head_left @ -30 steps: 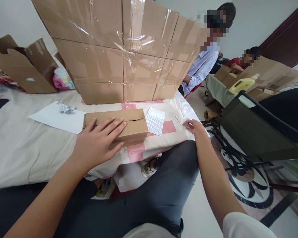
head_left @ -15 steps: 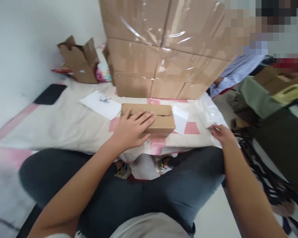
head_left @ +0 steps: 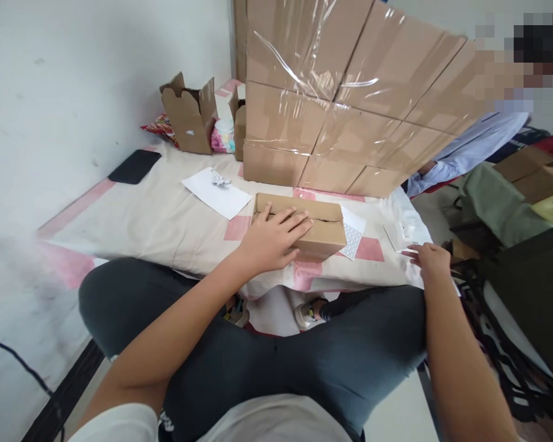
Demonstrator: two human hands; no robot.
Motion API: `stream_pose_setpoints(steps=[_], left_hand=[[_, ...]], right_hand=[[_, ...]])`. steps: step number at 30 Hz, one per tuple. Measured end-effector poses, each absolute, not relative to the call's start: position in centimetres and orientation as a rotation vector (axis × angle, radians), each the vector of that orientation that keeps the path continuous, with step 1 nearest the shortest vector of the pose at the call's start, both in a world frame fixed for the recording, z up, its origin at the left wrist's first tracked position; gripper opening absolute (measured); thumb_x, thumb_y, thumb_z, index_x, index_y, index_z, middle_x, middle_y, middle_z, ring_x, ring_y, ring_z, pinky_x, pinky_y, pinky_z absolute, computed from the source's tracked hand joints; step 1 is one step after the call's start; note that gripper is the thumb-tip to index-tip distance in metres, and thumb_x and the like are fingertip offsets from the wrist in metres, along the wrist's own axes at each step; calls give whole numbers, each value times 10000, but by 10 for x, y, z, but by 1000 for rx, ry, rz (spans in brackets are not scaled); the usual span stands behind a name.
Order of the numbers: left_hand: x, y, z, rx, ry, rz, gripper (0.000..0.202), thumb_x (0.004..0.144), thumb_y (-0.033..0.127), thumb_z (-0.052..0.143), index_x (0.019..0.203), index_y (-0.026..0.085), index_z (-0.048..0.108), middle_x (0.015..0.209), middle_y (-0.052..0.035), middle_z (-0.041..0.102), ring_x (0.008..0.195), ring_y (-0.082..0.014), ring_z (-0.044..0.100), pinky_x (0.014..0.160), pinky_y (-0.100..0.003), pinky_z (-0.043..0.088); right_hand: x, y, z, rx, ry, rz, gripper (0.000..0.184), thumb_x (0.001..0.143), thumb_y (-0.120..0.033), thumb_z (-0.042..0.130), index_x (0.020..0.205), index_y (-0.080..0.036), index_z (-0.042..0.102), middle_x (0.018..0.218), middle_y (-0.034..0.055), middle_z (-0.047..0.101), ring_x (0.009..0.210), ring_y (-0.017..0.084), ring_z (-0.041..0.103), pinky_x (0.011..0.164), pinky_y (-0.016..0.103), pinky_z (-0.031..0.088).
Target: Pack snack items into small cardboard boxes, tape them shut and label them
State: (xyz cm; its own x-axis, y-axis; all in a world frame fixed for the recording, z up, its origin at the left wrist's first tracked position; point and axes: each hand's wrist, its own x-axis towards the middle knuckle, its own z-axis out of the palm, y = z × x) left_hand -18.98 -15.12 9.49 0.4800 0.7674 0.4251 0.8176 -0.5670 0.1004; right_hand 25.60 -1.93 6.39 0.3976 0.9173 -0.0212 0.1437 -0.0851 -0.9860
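Left hand [head_left: 279,236] lies flat, fingers spread, on the box [head_left: 325,247], presumably steadying it. Right hand [head_left: 434,259], three o'clock, beside white item [head_left: 408,232]; grasp cannot be determined.

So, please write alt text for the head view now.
A person's left hand rests on a closed brown cardboard box on a cream-pink cloth; the right hand is at a small white object, contact unclear. Behind stands a stack of brown cardboard boxes in clear wrap.
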Motion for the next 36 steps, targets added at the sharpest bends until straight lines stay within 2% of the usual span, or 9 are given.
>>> stream_pose_setpoints(steps=[2,4,7,10,12,15,18,26,36], left_hand=[[-191,-149,92,-2583,-1378,-718,581,927,324,578,1487,191,496,1573,-140,512,1449,-347,466,1193,-636,270],[-191,-149,88,-2508,-1369,-871,486,936,332,569,1400,189,576,1489,-136,601,1401,-335,523,1197,-612,262],[-186,-157,84,-2304,-1394,-1240,308,946,293,545,1222,214,657,1266,-79,748,1257,-270,636,1178,-539,287],[-175,-170,85,-2194,-1419,-1574,197,944,302,561,1095,213,650,1079,-46,790,1012,-215,708,1026,-463,394],[-165,-178,88,-2243,-1447,-1719,233,950,374,576,1103,211,640,1014,-45,782,914,-200,704,912,-424,429],[-154,-184,94,-2406,-1472,-1841,356,954,493,591,1170,215,648,991,-59,755,922,-208,689,855,-390,458],[-151,-184,97,-2517,-1419,-1920,368,962,523,604,1125,207,697,979,-72,726,931,-205,671,864,-370,483],[-160,-183,95,-2564,-1416,-1677,169,959,419,685,992,273,764,951,20,764,884,-149,648,833,-381,360],[-166,-190,88,-2272,-1303,-1120,157,996,181,549,918,203,683,869,-13,758,848,-188,613,782,-402,332]], right_hand=[[221,-29,81,-1477,-1108,771,491,827,-169,789,510,-171,414,726,25,625,564,102,649,394,177,345],[175,-44,99,-1341,-1305,777,535,786,-224,824,497,-170,377,873,59,694,628,140,709,428,195,429],[104,-79,118,-1018,-1593,766,597,834,-356,806,513,-178,336,909,68,703,671,169,739,470,222,498],[54,-117,120,-718,-1672,771,553,923,-252,719,532,-171,336,909,43,691,619,144,719,480,251,525],[36,-135,112,-590,-1650,765,504,945,-161,666,560,-171,341,939,29,681,623,139,716,474,264,534],[25,-151,101,-493,-1768,635,455,922,-51,632,579,-185,364,953,36,703,770,173,735,551,297,583],[23,-158,98,-412,-1884,475,431,882,23,621,596,-196,385,950,41,722,821,175,714,613,316,595],[31,-154,86,-370,-2069,135,338,873,36,607,689,-223,493,979,76,742,822,171,702,617,298,583],[20,-158,75,-496,-2088,309,329,904,-46,638,710,-237,454,1058,105,735,877,191,705,683,335,585]])
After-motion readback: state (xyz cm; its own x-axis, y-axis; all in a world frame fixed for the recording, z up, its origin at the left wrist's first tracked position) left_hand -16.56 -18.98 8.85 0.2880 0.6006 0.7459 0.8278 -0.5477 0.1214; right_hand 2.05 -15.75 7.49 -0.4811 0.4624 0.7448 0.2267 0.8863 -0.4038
